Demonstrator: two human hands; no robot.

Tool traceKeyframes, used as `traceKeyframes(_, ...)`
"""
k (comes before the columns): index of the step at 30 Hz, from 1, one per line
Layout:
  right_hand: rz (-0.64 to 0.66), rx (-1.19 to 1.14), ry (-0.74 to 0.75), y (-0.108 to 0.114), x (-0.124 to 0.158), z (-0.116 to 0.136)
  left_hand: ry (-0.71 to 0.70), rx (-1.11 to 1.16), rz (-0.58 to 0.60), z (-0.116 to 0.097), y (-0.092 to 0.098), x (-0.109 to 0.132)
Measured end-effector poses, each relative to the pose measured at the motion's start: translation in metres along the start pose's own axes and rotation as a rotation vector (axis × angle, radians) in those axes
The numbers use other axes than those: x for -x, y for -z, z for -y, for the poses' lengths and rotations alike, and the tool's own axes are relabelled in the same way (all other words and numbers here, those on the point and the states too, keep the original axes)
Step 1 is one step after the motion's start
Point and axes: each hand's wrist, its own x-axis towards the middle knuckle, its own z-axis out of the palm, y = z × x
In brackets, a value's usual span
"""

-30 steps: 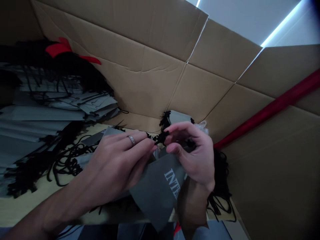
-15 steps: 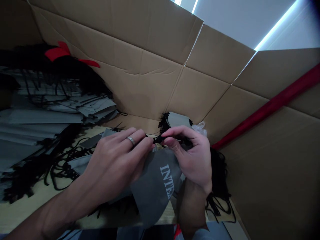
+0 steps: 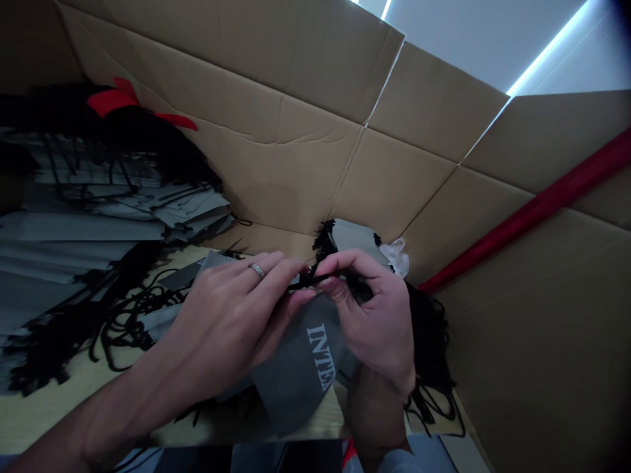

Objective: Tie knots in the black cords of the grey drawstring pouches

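Note:
My left hand (image 3: 241,309), with a ring on one finger, pinches a black cord (image 3: 309,280) from the left. On the other side my right hand (image 3: 374,309) grips the same cord between thumb and forefinger. Below the fingers hangs a grey fabric pouch (image 3: 296,381) with white letters, partly covered by both hands. The cord's join to the pouch is hidden behind the fingers. More grey fabric and black cords (image 3: 123,315) lie on the table under and beside my left forearm.
Stacked grey pouches (image 3: 59,263) with black cords fill the left side, with a red strip (image 3: 113,102) on top. A smaller pile (image 3: 355,235) stands behind my hands, beside clear plastic (image 3: 397,256). Cardboard walls (image 3: 276,157) enclose the table; a dark red band (image 3: 532,210) crosses the right one.
My left fingers have shifted slightly right and the thumb shows more. The cord between my hands now looks straighter. The pouch has moved a little left.

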Motion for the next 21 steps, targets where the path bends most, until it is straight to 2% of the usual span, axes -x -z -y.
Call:
traceKeyframes(8, 0.022, 0.025, 0.029, -0.001, 0.002, 0.0, -0.034, 0.043, -0.005, -0.002, -0.004, 0.0)
traceKeyframes(17, 0.02, -0.059, 0.033, -0.009, 0.004, -0.001, 0.054, 0.402, 0.048, -0.003, 0.006, -0.005)
traceKeyframes(21, 0.001, -0.064, 0.06, -0.009, 0.003, -0.001, 0.092, 0.447, 0.073, 0.0, 0.009, -0.004)
